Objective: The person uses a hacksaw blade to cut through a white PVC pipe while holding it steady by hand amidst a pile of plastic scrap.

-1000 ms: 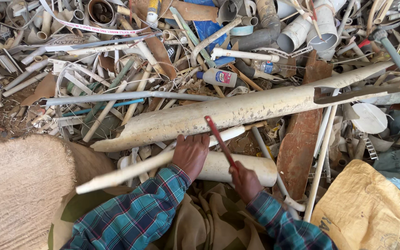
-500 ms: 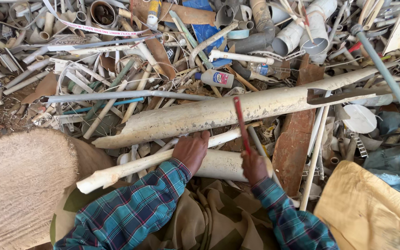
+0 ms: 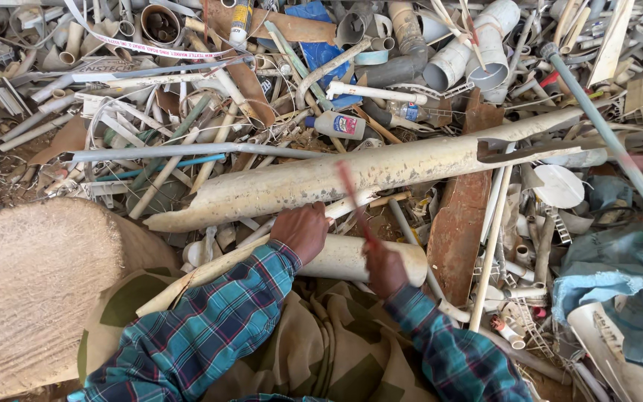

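Left hand (image 3: pixel 303 231) on pale pipe (image 3: pixel 351 257) — right hand (image 3: pixel 385 268) around red rod (image 3: pixel 355 205)

Both hands reach forward on plaid-sleeved arms, the left hand (image 3: pixel 303 231) pressing palm-down, the right hand (image 3: pixel 385 269) fisted.

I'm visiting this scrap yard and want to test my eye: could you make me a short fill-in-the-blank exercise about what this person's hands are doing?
1. The left hand rests on a short, thick pipe that is ____ in colour.
2. The right hand grips a thin stick that is ____ in colour.
3. Both sleeves show a ____ pattern.
4. The small plastic bottle lies ____ the long split pipe in the picture.

Missing words: white; red; checked; above
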